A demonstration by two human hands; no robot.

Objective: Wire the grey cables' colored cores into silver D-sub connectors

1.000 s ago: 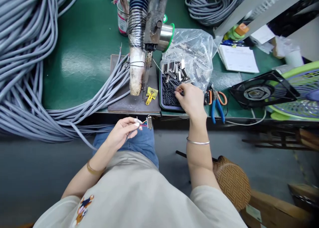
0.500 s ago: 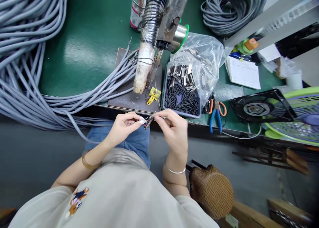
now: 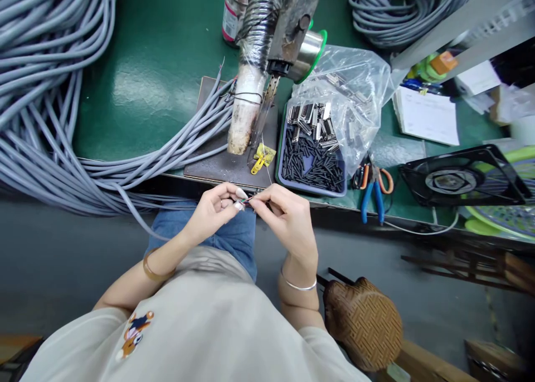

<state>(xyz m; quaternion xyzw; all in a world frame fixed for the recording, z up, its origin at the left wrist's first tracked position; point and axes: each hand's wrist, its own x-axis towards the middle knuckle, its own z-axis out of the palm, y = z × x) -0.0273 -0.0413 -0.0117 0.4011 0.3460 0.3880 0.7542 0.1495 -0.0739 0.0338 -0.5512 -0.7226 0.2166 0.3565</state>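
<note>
My left hand (image 3: 215, 210) is closed in a pinch on thin coloured wires (image 3: 246, 200) over my lap, just off the bench's front edge. Meeting it fingertip to fingertip, my right hand (image 3: 286, 215) also pinches at these wires. A small dark multi-pin connector (image 3: 253, 192) shows only partly behind the fingertips; which hand supports it is hidden. Past the hands, a soldering iron (image 3: 267, 101) hangs tip-down beside a taped, foil-covered hose (image 3: 246, 103). A strand of solder wire (image 3: 267, 167) runs down toward my right hand.
Grey cables (image 3: 159, 148) cover the left side. A tray (image 3: 311, 190) holds metal connectors and black sleeves, with a plastic bag (image 3: 359, 98) behind. Pliers (image 3: 373, 195), a fan (image 3: 455, 179) and papers (image 3: 428, 117) lie right. A yellow clip (image 3: 259, 162) sits on the board (image 3: 209, 167).
My fingertips have drawn closer together over the wires. The connector, plainly visible between them before, is now mostly hidden. The whole view has shifted slightly.
</note>
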